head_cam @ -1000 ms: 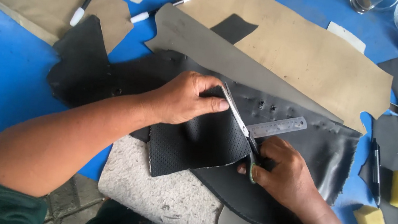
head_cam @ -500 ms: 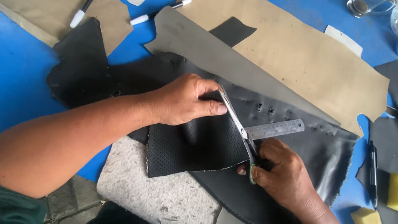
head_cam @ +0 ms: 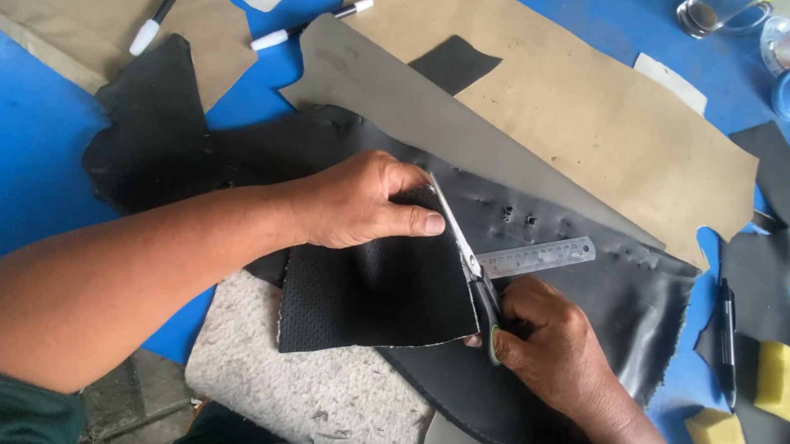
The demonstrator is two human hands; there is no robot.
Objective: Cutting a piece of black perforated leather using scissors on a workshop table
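The right hand is gripping scissors just beside a steel ruler, while the left hand is pinching perforated black leather.

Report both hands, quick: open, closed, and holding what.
Left hand: closed on the far edge of the perforated black leather piece, pinching it.
Right hand: closed on the scissors, blades along the piece's right edge.

The scene is evenly lit by soft daylight, and shadows are kept faint. Glare is seen on the glass at one o'clock; edges are slightly bowed.
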